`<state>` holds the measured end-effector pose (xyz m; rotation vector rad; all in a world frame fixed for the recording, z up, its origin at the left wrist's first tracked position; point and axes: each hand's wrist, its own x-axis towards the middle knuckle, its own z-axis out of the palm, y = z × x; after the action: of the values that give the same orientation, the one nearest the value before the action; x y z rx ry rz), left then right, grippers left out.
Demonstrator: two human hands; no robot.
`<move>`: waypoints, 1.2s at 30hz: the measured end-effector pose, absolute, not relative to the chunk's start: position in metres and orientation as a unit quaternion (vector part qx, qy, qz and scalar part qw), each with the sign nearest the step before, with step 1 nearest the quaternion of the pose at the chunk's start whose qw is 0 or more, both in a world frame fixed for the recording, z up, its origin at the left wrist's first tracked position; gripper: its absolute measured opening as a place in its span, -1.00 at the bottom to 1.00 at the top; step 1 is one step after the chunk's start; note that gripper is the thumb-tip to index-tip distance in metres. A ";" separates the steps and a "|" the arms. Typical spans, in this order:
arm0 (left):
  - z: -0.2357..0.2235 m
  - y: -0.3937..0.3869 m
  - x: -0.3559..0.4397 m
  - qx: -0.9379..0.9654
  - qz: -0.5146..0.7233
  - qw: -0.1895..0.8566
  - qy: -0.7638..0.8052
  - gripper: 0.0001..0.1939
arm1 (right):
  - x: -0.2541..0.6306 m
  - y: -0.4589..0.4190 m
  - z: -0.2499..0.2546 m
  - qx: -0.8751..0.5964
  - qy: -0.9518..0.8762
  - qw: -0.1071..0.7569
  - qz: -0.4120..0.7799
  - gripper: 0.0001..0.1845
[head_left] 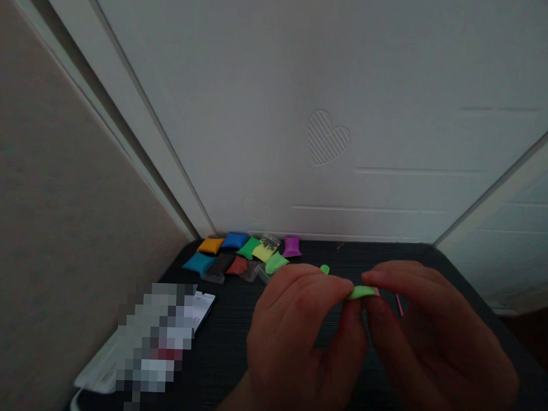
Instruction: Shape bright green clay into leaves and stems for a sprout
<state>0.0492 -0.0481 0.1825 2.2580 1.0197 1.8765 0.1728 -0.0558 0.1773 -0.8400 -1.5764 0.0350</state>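
A thin, flat piece of light green modelling clay (361, 292) is held above the table between both hands. My left hand (297, 326) pinches its left end between thumb and forefinger. At the other end, the thumb and forefinger of my right hand (440, 337) are closed on the same piece. A small pink bit (377, 291) shows at that right end; I cannot tell if it is joined to the green. Just beyond the hands lies a small rounded light green piece (324, 269). Part of a thin pink stick (400, 304) shows behind my right fingers.
Several coloured packets lie at the table's back left, among them an orange one (211, 245), a blue one (235, 241) and a purple one (292, 246). A phone (205, 302), partly blurred out, rests at the left. The dark table (234, 324) meets a white panel (259, 109) behind.
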 end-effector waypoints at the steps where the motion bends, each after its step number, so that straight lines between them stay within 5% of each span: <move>1: 0.183 -0.048 0.050 0.725 0.607 0.023 0.325 -0.77 | 0.173 -0.056 0.177 -0.364 -0.690 0.625 0.017 -0.62; 36: 0.180 -0.048 0.051 0.701 0.635 0.067 0.316 -0.70 | 0.179 -0.053 0.176 -0.358 -0.719 0.596 -0.001 -0.59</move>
<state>0.0508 -0.0483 0.1802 2.1147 0.9537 1.9146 0.1787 -0.0531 0.1761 -0.8314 -1.6702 -0.0019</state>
